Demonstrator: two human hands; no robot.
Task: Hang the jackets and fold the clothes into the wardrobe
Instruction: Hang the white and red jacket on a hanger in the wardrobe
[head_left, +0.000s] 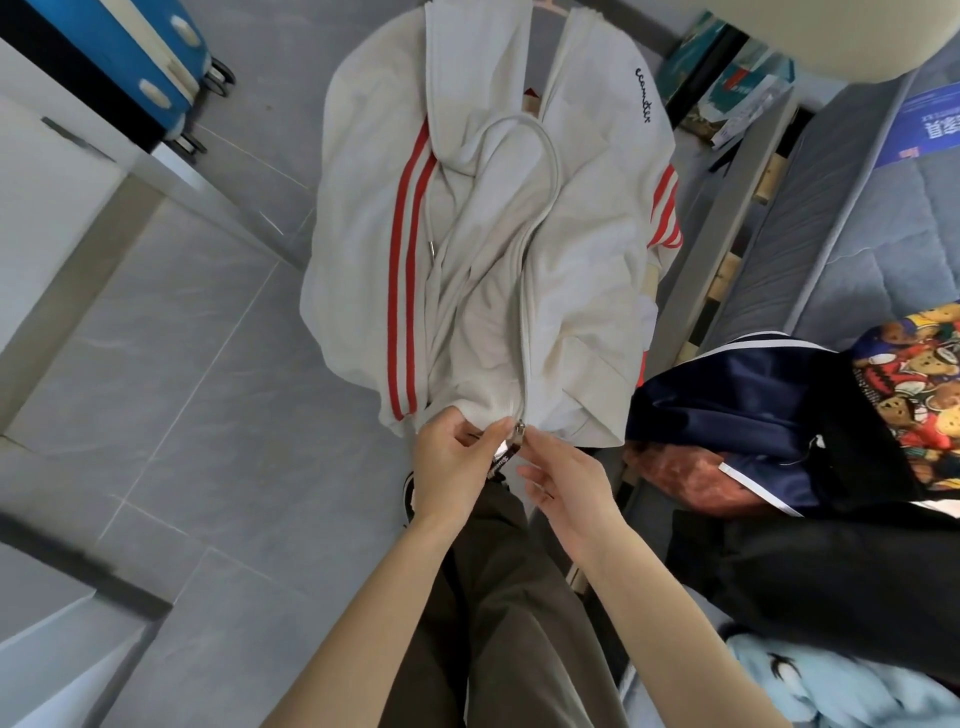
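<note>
Together, left hand (454, 460) and right hand (569, 486) pinch jacket (493, 270) hem (zipper end (519, 431)) — bed (831, 234) alongside.

The white jacket (483, 260) carries paired red stripes on its left and right sides, a pale grey zip and small black script lettering near its far right. The floor (208, 364) is grey tile with faint marbling. Far left stands a blue suitcase (130, 57). On the right lie a navy jacket (727, 410) edged with white piping, a many-coloured teddy-bear print (919, 395), a black garment (805, 571) and pale blue fabric (831, 691). The trousers (509, 623) are olive-brown.
</note>
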